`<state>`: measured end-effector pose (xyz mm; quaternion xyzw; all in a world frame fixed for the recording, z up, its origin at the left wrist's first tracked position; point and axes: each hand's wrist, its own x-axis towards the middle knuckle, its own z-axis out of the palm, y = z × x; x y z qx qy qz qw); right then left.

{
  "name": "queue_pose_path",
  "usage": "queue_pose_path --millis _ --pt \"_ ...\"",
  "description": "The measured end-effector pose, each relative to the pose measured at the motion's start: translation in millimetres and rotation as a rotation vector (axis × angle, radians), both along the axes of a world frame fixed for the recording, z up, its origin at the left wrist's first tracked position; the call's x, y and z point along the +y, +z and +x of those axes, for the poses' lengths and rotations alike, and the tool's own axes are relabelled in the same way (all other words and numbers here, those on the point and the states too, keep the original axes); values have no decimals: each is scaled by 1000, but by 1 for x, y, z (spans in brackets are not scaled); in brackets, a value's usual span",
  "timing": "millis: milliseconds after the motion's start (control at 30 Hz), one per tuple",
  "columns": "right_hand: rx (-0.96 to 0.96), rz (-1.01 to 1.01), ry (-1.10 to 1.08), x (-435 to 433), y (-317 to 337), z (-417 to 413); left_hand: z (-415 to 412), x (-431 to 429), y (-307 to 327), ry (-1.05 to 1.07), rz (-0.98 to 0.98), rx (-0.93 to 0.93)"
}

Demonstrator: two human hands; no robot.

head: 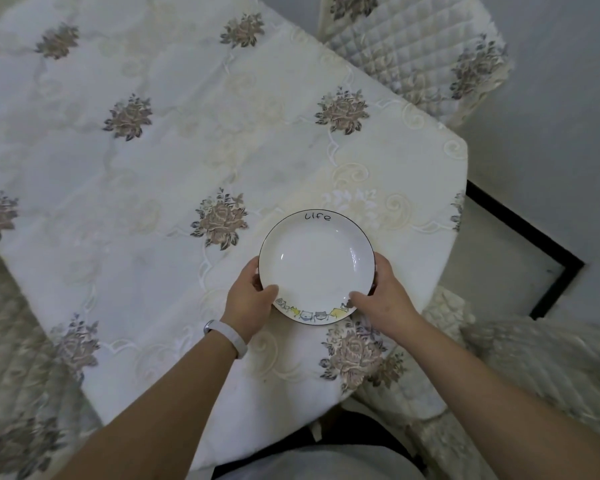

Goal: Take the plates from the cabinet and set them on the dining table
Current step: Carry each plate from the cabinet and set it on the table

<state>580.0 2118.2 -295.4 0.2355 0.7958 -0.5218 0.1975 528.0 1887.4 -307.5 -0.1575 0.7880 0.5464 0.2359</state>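
While you hold the plate [316, 268] over the near right corner of the dining table [160, 161], both hands grip its rim. Your left hand [252, 301] clasps the plate's left edge, thumb lying on top of the rim and fingers curled beneath. Your right hand [381, 294] clasps the plate's right edge in the same way, thumb on the rim beside the cartoon band. The plate is white with a dark edge line; the word "Life" sits on its far side, the cartoon figures on its near side. Whether the plate touches the floral tablecloth [222, 220] cannot be told. A white wristband [227, 336] circles your left wrist. A quilted chair [416, 46] stands beyond the plate, at the table's far right.
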Motion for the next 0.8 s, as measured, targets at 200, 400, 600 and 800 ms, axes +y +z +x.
queue_pose_path --millis 200,400,600,800 --pt "-24 -17 -20 0 -2 -3 -3 -2 -1 -64 -79 30" --pt "-33 2 12 4 2 -4 -3 0 13 -1 -94 0" --pt "42 188 37 19 14 -3 3 -12 36 47 -132 77" --pt "278 437 274 29 49 -16 21 -31 60 -74 -285 306"
